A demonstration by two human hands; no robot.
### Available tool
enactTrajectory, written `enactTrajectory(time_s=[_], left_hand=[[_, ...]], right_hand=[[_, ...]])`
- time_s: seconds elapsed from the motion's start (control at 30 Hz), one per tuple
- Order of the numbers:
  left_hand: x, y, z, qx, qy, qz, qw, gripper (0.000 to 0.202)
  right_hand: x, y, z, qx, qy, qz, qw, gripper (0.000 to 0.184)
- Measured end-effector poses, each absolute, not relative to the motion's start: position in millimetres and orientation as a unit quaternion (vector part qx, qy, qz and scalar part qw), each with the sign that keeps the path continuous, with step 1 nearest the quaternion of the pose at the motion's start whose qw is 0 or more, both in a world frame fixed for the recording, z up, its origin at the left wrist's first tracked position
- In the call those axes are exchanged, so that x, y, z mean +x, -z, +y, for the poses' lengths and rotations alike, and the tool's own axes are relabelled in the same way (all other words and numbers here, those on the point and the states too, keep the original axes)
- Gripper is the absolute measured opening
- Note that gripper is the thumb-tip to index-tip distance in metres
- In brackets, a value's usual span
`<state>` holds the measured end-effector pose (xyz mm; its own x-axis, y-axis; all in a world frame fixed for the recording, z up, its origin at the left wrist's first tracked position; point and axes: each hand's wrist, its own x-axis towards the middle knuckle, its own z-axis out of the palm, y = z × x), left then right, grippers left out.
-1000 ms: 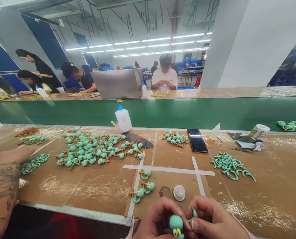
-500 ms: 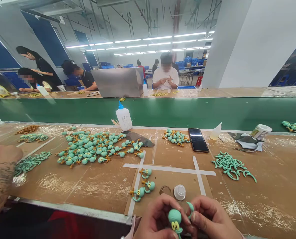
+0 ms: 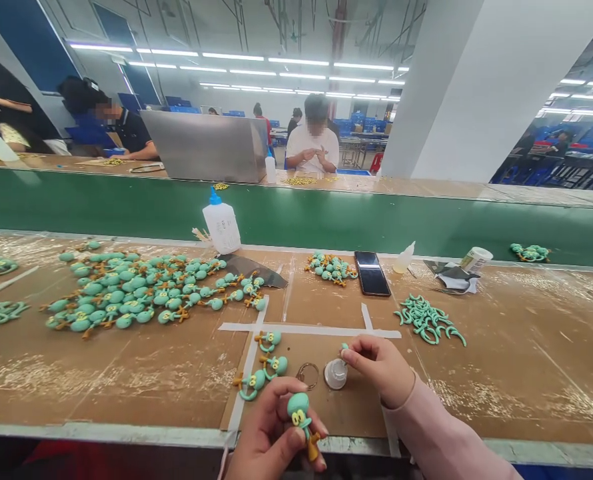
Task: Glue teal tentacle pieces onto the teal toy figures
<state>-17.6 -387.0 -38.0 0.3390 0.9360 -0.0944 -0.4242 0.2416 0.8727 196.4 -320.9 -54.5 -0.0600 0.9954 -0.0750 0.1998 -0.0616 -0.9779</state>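
My left hand (image 3: 271,427) grips a small figurine (image 3: 298,408) with a round teal head, yellow eyes and a mustard-brown lower body, tilted near the bench's front edge. Between the thumb and fingers of my right hand (image 3: 384,367) is a small curved teal piece (image 3: 344,348), mostly hidden. That piece is right at the top of a small white cup (image 3: 335,374); I cannot tell whether it touches. A brown ring-shaped mark (image 3: 307,376) lies just left of the cup. Several similar figurines (image 3: 253,383) rest along the tape on the left.
A big heap of figurines (image 3: 126,290) spreads at the left. A white bottle with a blue tip (image 3: 221,223), a phone (image 3: 372,273), a small dropper bottle (image 3: 405,259) and a pile of curved teal pieces (image 3: 426,319) stand farther back. A green belt (image 3: 296,212) runs behind; a person (image 3: 312,143) sits across.
My right hand has moved away from my left, up to the white cup, with the curved piece. My left hand still holds the figurine. The view has turned right; the tattooed arm is out of view.
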Motion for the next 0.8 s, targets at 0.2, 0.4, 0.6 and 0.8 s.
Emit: enactTrajectory(time_s=[0.2,0.4,0.6,0.8], left_hand=[[-16.3,35.1,-385.7,0.388,-0.495,0.33,0.704,0.035],[-16.0,36.5,-385.9,0.381,-0.496,0.338,0.704,0.037],[-16.2,37.7,-385.4,0.362,-0.495,0.361,0.702,0.04],[-16.6,39.4,-384.2,0.361,-0.492,0.364,0.704,0.041]], right_hand=[[195.6,53.5,-320.2,-0.564,-0.465,-0.552,0.401,0.04],[194.0,52.9,-321.3,-0.577,-0.437,-0.565,0.397,0.037],[193.8,57.2,-321.8,-0.583,-0.417,-0.58,0.387,0.036],[196.5,48.2,-323.5,-0.578,-0.407,-0.604,0.369,0.037]])
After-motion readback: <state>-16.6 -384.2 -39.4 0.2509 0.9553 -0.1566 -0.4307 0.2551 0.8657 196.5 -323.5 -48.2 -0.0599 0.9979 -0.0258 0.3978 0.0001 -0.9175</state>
